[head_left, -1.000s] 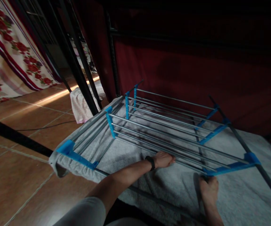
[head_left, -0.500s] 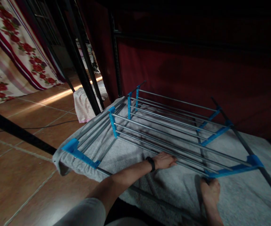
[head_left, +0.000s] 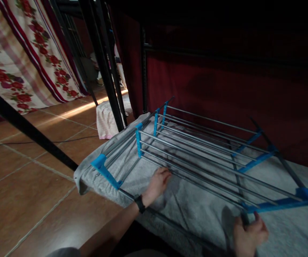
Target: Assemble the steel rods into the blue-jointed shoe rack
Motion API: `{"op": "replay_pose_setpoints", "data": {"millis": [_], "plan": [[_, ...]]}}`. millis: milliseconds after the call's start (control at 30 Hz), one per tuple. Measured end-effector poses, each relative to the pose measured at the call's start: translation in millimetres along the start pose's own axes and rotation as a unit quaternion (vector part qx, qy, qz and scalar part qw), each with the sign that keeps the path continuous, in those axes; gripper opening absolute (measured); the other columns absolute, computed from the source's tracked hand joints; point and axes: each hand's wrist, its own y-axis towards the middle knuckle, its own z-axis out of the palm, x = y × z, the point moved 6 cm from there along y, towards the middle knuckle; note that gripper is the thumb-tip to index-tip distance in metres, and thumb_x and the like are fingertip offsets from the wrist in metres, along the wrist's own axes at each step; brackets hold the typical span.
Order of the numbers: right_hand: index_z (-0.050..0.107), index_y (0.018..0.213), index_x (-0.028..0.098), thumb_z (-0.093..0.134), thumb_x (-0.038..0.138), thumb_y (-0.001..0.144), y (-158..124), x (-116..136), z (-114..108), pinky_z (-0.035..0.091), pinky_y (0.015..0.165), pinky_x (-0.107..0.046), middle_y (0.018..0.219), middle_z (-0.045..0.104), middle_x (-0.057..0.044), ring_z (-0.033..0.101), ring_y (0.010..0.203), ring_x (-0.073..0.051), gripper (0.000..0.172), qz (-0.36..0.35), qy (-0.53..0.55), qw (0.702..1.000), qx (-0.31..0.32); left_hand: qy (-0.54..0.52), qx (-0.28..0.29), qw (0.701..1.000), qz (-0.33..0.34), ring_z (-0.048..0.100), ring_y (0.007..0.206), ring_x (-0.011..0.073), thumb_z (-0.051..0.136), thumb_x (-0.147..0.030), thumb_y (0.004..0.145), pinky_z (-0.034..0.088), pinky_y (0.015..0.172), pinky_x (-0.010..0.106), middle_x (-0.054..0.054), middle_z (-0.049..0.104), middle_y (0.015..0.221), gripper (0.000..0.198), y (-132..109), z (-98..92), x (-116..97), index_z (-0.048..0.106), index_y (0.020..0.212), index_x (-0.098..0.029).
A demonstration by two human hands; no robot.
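Head view. Rack [head_left: 197, 155], one: grey rods with blue brackets [head_left: 138, 142], spread on a grey blanket [head_left: 202, 214], a red cloth [head_left: 223, 89] behind it. Left hand [head_left: 157, 184], dark band [head_left: 139, 203] at the wrist: fingers curled beside the nearest rod; whether they grasp it, cannot tell. Right hand [head_left: 251, 233]: thumb and fingers parted about a dark tube [head_left: 244, 217], below the near-right bracket, not clenched; contact with the tube cannot be told. Floral curtain [head_left: 38, 46] and tiled floor [head_left: 44, 185], far left.

Handling notes, by judgement: best worked with both hands level, so the frame does not twist; tube to be held just below the bracket, fingertips out of the hinge gap; rod to be pressed near its middle, lightly, since thin tubing may bend; blanket folds to be kept from catching underneath.
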Motion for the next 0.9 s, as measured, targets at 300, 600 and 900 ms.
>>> {"op": "replay_pose_setpoints", "data": {"millis": [300, 600, 900], "plan": [[0.049, 0.136, 0.018, 0.033, 0.032, 0.098, -41.0, 154.3, 62.8, 0.044, 0.099, -0.051, 0.130, 0.056, -0.017, 0.051, 0.123, -0.031, 0.043, -0.236, 0.078, 0.957, 0.152, 0.046, -0.285, 0.922, -0.257, 0.050, 0.128, 0.0277, 0.043, -0.001, 0.082, 0.038, 0.114, 0.044, 0.019, 0.054, 0.129, 0.049, 14.0, -83.0, 108.8, 0.052, 0.130, -0.007], [0.060, 0.123, 0.020, 0.043, 0.025, 0.100, -34.1, 192.8, 109.5, 0.047, 0.093, -0.042, 0.111, 0.070, -0.009, 0.063, 0.102, -0.026, 0.029, -0.377, 0.041, 0.900, 0.215, 0.051, -0.230, 0.935, -0.266, 0.067, 0.106, 0.0253, 0.049, -0.001, 0.080, 0.049, 0.097, 0.035, 0.012, 0.073, 0.110, 0.041, 23.8, -80.2, 124.1, 0.067, 0.114, -0.014], [0.066, 0.117, 0.020, 0.038, 0.031, 0.103, -30.6, 194.8, 125.2, 0.053, 0.084, -0.039, 0.099, 0.074, -0.007, 0.069, 0.091, -0.023, 0.033, -0.396, 0.064, 0.888, 0.227, 0.083, -0.209, 0.932, -0.284, 0.069, 0.101, 0.0276, 0.051, -0.011, 0.088, 0.050, 0.092, 0.036, 0.015, 0.074, 0.108, 0.031, 19.3, -86.4, 128.1, 0.070, 0.112, -0.014]]}}
